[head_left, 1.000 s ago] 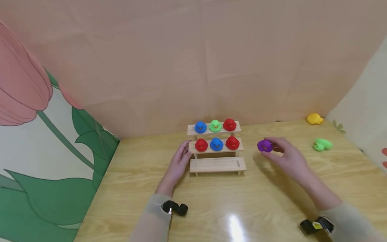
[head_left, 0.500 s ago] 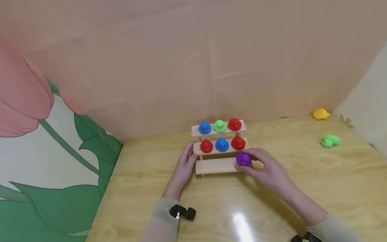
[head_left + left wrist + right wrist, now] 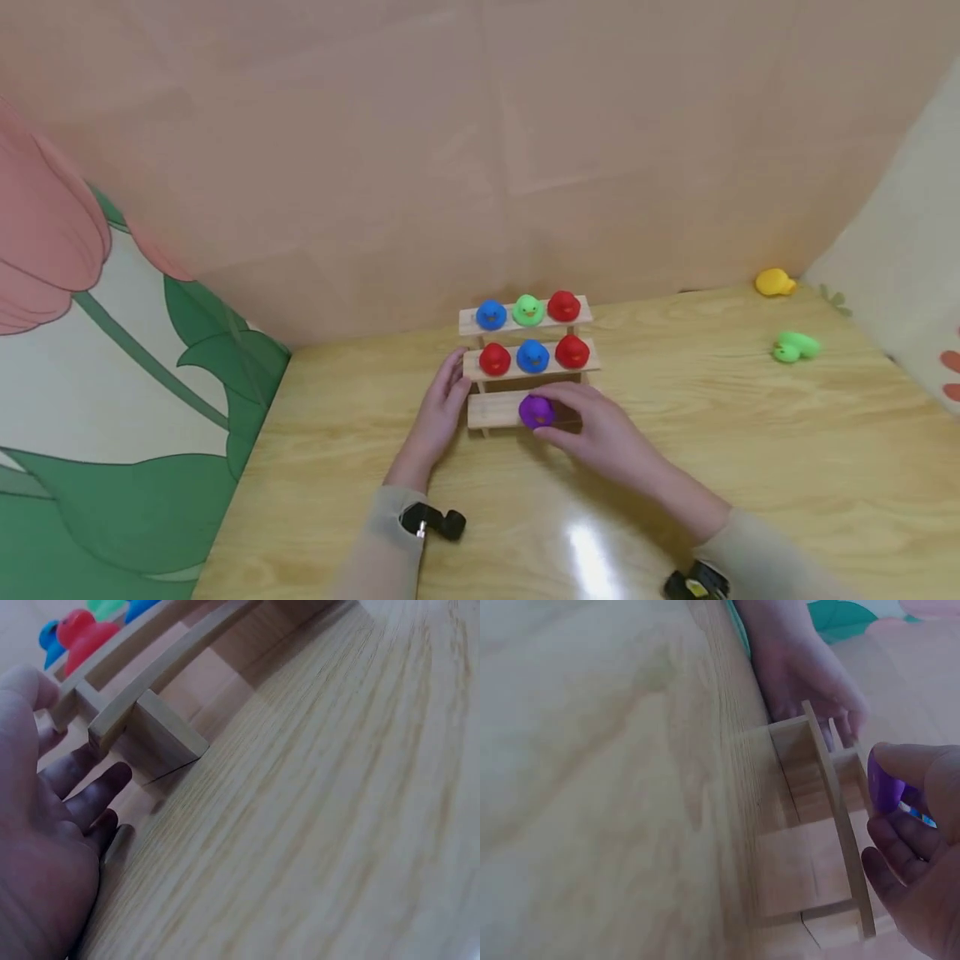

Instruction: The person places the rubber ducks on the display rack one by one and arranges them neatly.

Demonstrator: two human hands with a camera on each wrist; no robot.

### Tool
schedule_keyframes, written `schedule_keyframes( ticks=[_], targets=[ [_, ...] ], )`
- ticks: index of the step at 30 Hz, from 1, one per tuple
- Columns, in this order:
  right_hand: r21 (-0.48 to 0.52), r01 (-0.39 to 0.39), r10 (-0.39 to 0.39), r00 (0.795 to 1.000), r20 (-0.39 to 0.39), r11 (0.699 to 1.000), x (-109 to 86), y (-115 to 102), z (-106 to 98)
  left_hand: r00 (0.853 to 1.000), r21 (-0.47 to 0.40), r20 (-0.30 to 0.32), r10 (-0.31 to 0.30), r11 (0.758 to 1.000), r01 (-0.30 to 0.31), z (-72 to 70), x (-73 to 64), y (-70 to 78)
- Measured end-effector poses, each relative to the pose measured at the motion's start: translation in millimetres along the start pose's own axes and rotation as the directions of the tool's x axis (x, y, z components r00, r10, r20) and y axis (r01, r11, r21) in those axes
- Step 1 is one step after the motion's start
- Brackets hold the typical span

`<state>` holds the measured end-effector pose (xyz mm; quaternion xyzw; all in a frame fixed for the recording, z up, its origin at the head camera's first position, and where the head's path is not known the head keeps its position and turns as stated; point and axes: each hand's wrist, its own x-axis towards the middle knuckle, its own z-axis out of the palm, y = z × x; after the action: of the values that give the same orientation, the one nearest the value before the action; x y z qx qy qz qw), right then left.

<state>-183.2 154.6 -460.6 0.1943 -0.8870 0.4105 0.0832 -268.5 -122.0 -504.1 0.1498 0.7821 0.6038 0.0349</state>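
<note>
In the head view a wooden three-tier stand (image 3: pixel 487 410) stands on the table. My right hand (image 3: pixel 600 433) pinches a purple rubber duck (image 3: pixel 537 412) between thumb and fingers, at about the middle of the bottom tier. The right wrist view shows that purple duck (image 3: pixel 885 784) held by the fingertips beside the stand; whether its base touches the tier cannot be told. My left hand (image 3: pixel 438 412) rests at the stand's left end, loosely bent fingers against its side, also seen in the left wrist view (image 3: pixel 45 825). The middle tier bears a red, a blue and another red duck (image 3: pixel 572 352).
On the top tier sit a blue duck (image 3: pixel 491 315), a green duck (image 3: pixel 528 310) and a red duck (image 3: pixel 564 306). Far right on the table, a green duck (image 3: pixel 795 347) lies on its side, with a yellow duck (image 3: pixel 775 282) behind it near the wall.
My right hand has carried the purple duck leftward and down, from right of the stand to the middle of its bottom tier. The left hand stays at the stand's left end.
</note>
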Motion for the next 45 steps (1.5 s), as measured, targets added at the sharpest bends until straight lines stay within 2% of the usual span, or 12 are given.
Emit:
schedule_keyframes(
  ticks=[8,13,22,28,32,39,45],
  targets=[
    [-0.049,-0.017,0.018,0.999,0.038,0.999,22.6,-6.2,19.8,1.0,0.029,-0.001,0.003,1.0,-0.003,-5.3,0.5,-0.8],
    [-0.077,0.006,-0.004,1.0,0.018,0.997,31.7,-8.7,28.6,1.0,0.026,-0.002,0.02,0.999,-0.02,-4.1,2.6,2.3],
    [-0.131,-0.004,0.008,1.0,0.03,0.991,31.4,-12.7,36.3,1.0,-0.012,0.005,0.011,1.0,-0.011,-1.0,-0.7,-2.5],
    [-0.117,0.059,-0.056,0.998,0.027,0.991,33.5,-12.6,39.3,1.0,-0.004,0.004,0.022,1.0,-0.022,-4.4,-0.9,0.9],
    [-0.126,0.044,-0.043,0.999,0.007,0.991,34.4,-11.3,42.4,0.999,-0.016,0.016,0.029,0.999,-0.029,-4.3,2.6,1.6],
    [-0.143,0.048,-0.047,0.999,0.014,0.989,34.4,-12.9,49.5,1.0,0.001,-0.008,-0.027,1.0,0.027,-7.5,-5.7,-0.5],
    [-0.16,0.042,-0.047,0.998,-0.03,0.986,35.9,-11.2,44.7,1.0,-0.044,0.005,0.01,0.999,-0.01,-3.3,1.4,2.3]
  ],
)
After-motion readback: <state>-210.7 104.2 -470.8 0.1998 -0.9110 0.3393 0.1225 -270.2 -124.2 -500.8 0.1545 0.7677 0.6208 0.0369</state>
